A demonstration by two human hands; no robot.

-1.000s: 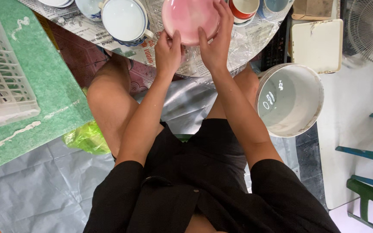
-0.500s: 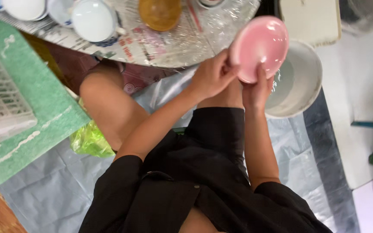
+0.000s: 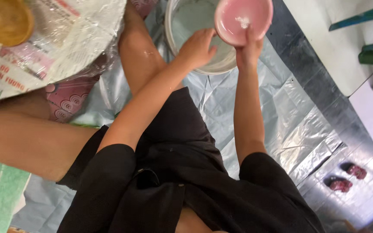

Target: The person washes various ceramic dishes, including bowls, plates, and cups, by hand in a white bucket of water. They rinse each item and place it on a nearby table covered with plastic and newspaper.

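**Pink bowl held over the white bucket**

Head view looks down on a seated person in black. The right hand [image 3: 249, 47] grips the pink bowl [image 3: 243, 19] from below, fingers clasped on its lower rim, holding it tilted at about 1 o'clock in the frame, over the white bucket [image 3: 195, 26]. The left hand [image 3: 197, 47] sits just beside the bowl at 12 o'clock, fingers loosely curled against the bucket's near rim; whether it touches the bowl I cannot tell.

To do this well, I judge the bowl should stay above the bucket's opening so any drips land inside, with the left hand steadying the bowl's edge rather than resting.

A whitish patch shows inside the bowl; what it is cannot be made out. The bucket's far side is cut off by the frame, its contents unclear. At 10 o'clock a plastic-wrapped tabletop [image 3: 65, 39] carries a brown bowl [image 3: 3, 21], partly cropped.
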